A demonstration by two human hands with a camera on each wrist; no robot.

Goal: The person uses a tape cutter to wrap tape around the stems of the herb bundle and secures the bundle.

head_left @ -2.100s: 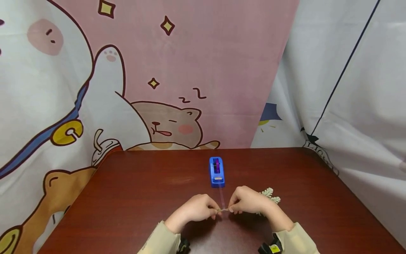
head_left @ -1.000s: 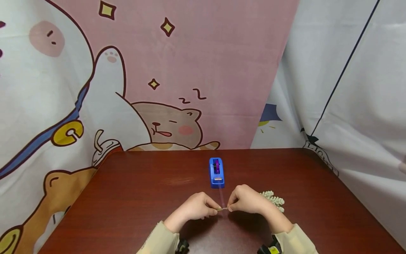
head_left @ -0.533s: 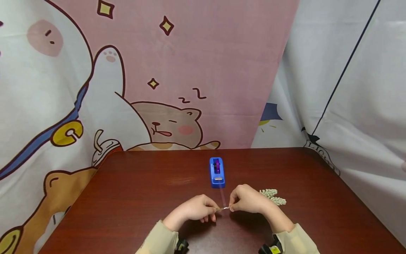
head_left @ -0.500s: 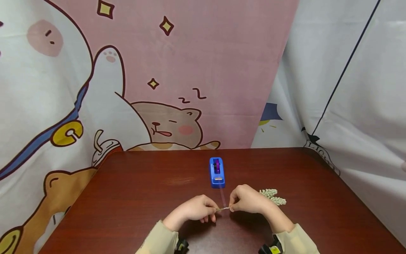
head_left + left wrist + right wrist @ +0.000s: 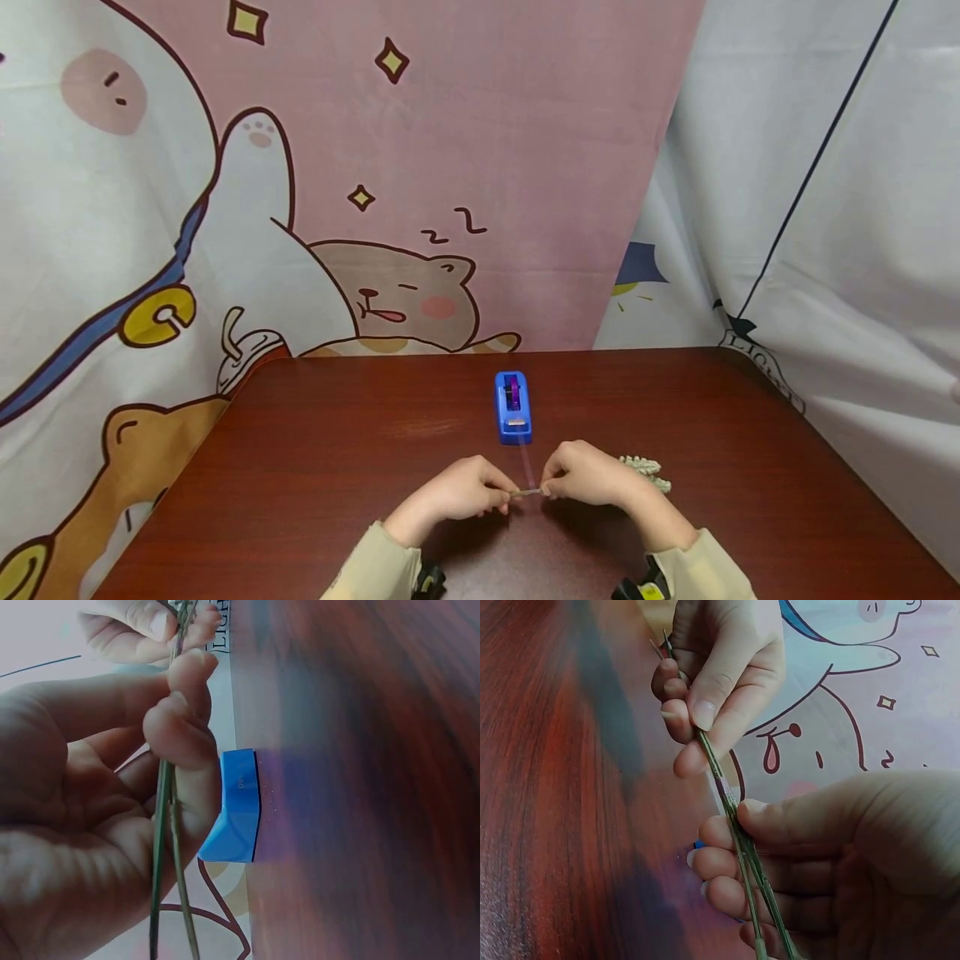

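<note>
Both hands hold a thin bundle of green flower stems (image 5: 718, 776) level above the table. My left hand (image 5: 468, 489) pinches it between thumb and fingers; two loose stem ends run past the palm in the left wrist view. My right hand (image 5: 588, 472) pinches the bundle on the flower side. Pale, knobbly flower heads (image 5: 643, 467) stick out behind the right hand, partly hidden by it. A strip of clear tape (image 5: 527, 462) stretches from the blue tape dispenser (image 5: 513, 408) to the stems between the hands. A purple roll sits inside the dispenser.
The dark reddish-brown table (image 5: 360, 433) has its far edge against a cartoon-printed cloth (image 5: 555, 167). A white cloth (image 5: 840, 217) hangs along the right side. Black devices are strapped at both wrists, beside the beige sleeves (image 5: 375, 562).
The flower heads shift and turn slightly behind the right hand, first outward, then back in. The fingers change position a little on the stems. The dispenser stays put and the tape stays stretched.
</note>
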